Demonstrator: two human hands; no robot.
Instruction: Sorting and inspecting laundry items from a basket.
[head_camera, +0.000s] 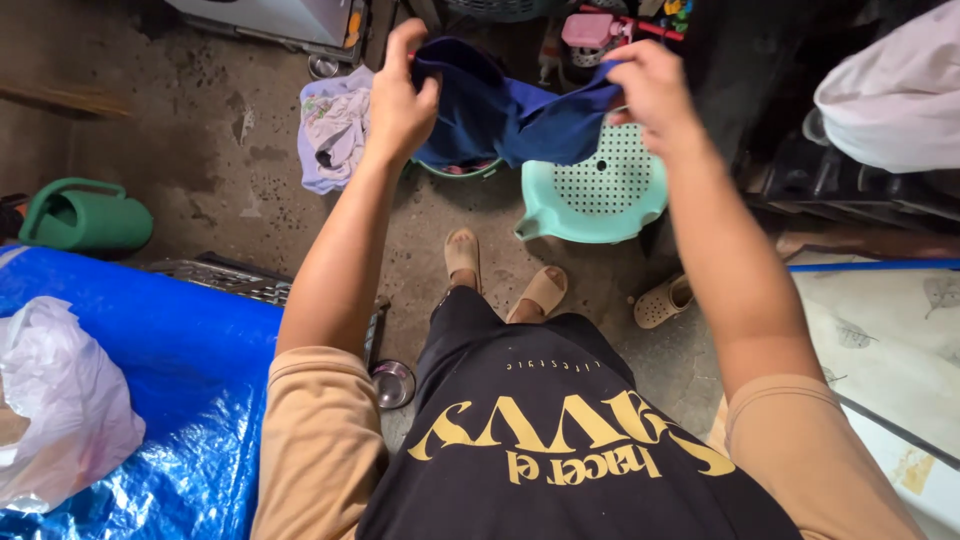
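Hands, 2, top centre: left hand (400, 105) and right hand (655, 85) both pinching 1 blue garment (510, 115); 1 mint stool (600, 195) beneath.

Soft matt blue cloth (505, 115), perforated smooth plastic stool (598, 190), glossy blue tarpaulin (175, 380), rough concrete floor (200, 150).

Packaging, two items. A white plastic bag (62, 400), crumpled and translucent (contents not discernible), is laid on the blue tarpaulin (180, 370) at its left edge. A second white bag (895, 95), bulging and smooth, is seen in the upper right corner. No labels, signs or screens are noted.
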